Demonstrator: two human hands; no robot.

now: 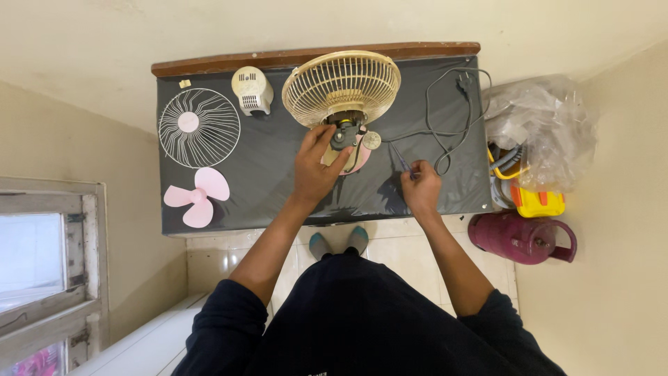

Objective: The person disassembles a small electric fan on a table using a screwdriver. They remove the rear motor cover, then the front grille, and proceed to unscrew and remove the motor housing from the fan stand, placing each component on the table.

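A partly dismantled table fan [342, 87] lies on a black-covered table [271, 174], its cream rear grille facing up and the motor [344, 132] exposed below it. My left hand [314, 167] grips the fan's body just beneath the motor. My right hand [419, 184] holds a thin screwdriver [400, 157] whose tip points up-left toward the fan, a short way from it. The fan's grey power cord [452, 118] loops across the table's right side.
A white front grille [199, 127] lies at the table's left, with a pink fan blade [197, 197] below it and a cream motor cover [252, 90] beside it. Right of the table are a clear plastic bag [543, 125], a yellow box [539, 202] and a maroon jug [522, 237].
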